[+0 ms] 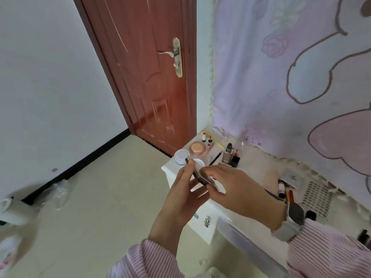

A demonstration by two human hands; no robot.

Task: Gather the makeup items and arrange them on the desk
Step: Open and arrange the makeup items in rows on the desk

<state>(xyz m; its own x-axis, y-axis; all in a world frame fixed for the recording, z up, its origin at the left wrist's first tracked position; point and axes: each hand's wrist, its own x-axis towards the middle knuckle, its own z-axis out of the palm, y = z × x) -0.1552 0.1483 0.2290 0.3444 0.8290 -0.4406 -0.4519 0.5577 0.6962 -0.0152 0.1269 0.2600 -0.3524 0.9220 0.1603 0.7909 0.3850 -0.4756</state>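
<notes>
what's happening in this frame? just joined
A person in a pink striped top stands at a white desk. Both hands, left hand and right hand, hold a small flat dark-edged item between them above the desk's near corner; what it is can't be told. Already on the desk: a white round compact, a peach compact, a foundation bottle and small bottles.

free: bare desk (259, 167) middle, open from the front | blocked: far-left corner packed with compacts (181, 156), small bottles (206, 139), foundation bottle (227, 155) | right: tubes (285, 190), dotted sheet (317, 195) filled the surface | both hands (210, 189) hovered over the desk's left edge | back: curtain (291, 67) closed off the rear
</notes>
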